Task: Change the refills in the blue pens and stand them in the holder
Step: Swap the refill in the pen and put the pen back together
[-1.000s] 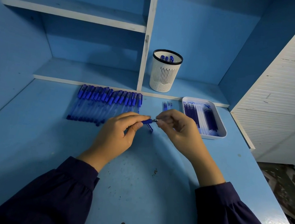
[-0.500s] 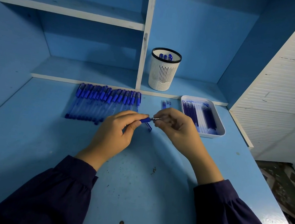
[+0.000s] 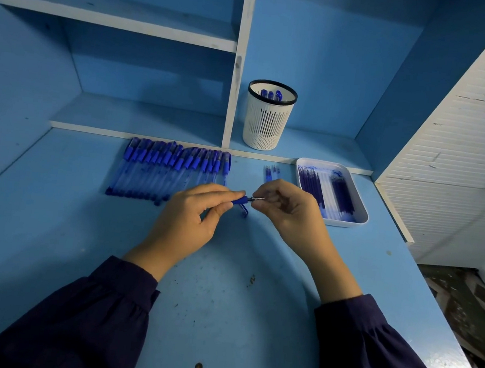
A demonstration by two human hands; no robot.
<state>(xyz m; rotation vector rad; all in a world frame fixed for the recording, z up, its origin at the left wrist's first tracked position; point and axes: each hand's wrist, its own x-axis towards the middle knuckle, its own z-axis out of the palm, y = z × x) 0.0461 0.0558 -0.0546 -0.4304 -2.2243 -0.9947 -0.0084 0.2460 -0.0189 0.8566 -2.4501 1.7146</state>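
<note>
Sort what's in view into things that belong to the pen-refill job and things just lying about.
Job: left hand and right hand pinching the pen in hand; row of pens; loose refills; refill tray; holder.
Lying about: brown spot; crumbs; white slatted panel.

Min. change: R hand (image 3: 289, 213) fingertips (image 3: 261, 192) slightly re-set round metal tip (image 3: 256, 199) of pen (image 3: 240, 200) vs 1 s ago.
</note>
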